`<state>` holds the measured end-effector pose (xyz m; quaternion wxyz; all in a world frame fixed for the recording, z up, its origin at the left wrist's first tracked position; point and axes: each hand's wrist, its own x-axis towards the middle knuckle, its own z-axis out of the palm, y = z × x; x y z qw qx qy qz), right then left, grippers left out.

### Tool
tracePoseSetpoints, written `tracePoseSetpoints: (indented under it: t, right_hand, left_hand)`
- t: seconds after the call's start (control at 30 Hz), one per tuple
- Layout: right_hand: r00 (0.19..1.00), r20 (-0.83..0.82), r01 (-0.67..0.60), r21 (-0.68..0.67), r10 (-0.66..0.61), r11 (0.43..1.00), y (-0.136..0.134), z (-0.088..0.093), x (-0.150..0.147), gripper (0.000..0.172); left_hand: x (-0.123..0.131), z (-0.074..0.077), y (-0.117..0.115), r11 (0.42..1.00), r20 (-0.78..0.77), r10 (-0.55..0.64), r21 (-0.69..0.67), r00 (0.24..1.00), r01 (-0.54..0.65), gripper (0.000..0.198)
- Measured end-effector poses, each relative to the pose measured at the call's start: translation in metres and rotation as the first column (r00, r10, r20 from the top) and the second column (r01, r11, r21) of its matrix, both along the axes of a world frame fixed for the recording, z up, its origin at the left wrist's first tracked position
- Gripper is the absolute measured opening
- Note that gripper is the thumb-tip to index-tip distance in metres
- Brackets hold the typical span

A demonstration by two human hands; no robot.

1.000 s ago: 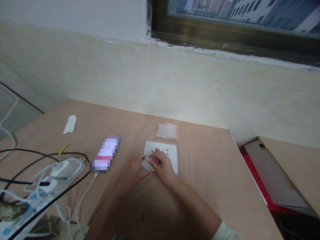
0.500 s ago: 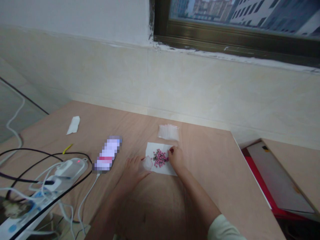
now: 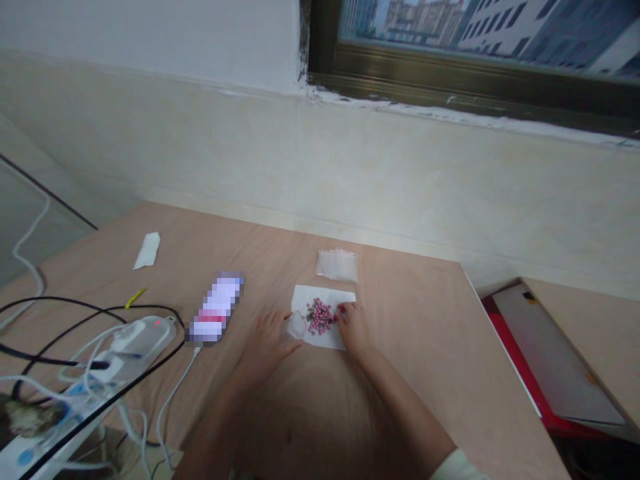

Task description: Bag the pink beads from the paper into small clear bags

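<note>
A white paper sheet [image 3: 306,298] lies on the wooden table [image 3: 410,347] with a heap of small pink beads [image 3: 319,315] on it. My left hand [image 3: 270,340] rests at the sheet's left edge and pinches a small clear plastic bag [image 3: 296,326]. My right hand [image 3: 353,328] sits at the right side of the heap, fingers curled together at the beads; what they pinch is too small to make out. A stack of clear little bags [image 3: 337,264] lies just beyond the sheet.
A blurred phone-like object [image 3: 216,308] lies left of my hands. A power strip [image 3: 125,347] with several cables fills the near left. A white scrap [image 3: 147,250] and a yellow bit [image 3: 135,297] lie farther left. A red and grey case [image 3: 545,360] sits beyond the table's right edge.
My right hand left the spot next to the left hand, uncovering the bead heap, and now sits at its right side, slightly nearer than half a second ago. The left hand stays.
</note>
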<state>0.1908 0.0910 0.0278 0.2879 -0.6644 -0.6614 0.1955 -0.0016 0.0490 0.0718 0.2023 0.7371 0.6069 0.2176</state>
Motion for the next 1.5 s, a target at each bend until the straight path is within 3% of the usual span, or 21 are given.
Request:
tracePoseSetpoints:
  t: [0.17,0.6,0.83,1.0,1.17,1.3,1.5]
  right_hand:
    - [0.997,-0.037,-0.072,-0.022,0.071,0.997,0.003,-0.013,0.008,0.013]
    - [0.994,-0.06,-0.091,-0.084,0.086,0.992,0.005,-0.007,0.007,0.012]
    - [0.996,-0.059,-0.078,-0.095,0.073,0.992,-0.023,-0.007,0.01,0.015]
    - [0.988,-0.12,-0.1,-0.058,0.093,0.993,-0.034,-0.012,0.012,0.008]
    - [0.98,-0.189,-0.072,-0.013,0.069,0.997,-0.038,0.003,0.001,0.009]
    - [0.939,-0.288,-0.184,0.049,0.19,0.982,-0.042,0.015,-0.023,0.008]
    - [0.996,-0.093,-0.008,0.048,0.013,0.999,-0.026,0.007,-0.026,0.01]
  left_hand:
    - [-0.003,-0.006,0.0,1.0,-0.001,0.007,-0.001,1.0,-0.007,0.044]
    - [-0.001,-0.002,-0.003,1.0,0.01,0.003,-0.01,1.0,-0.003,0.042]
    - [-0.005,-0.011,-0.003,1.0,0.024,-0.019,-0.02,1.0,0.02,0.043]
    - [-0.003,-0.008,-0.005,0.999,0.051,-0.037,-0.036,0.998,0.039,0.041]
    - [0.003,-0.007,-0.006,0.997,0.032,-0.045,-0.055,0.998,0.046,0.041]
    - [0.007,-0.007,-0.006,0.997,0.028,-0.028,-0.069,0.999,0.03,0.04]
    - [-0.002,-0.005,-0.006,0.996,0.008,-0.014,-0.091,1.0,0.015,0.043]
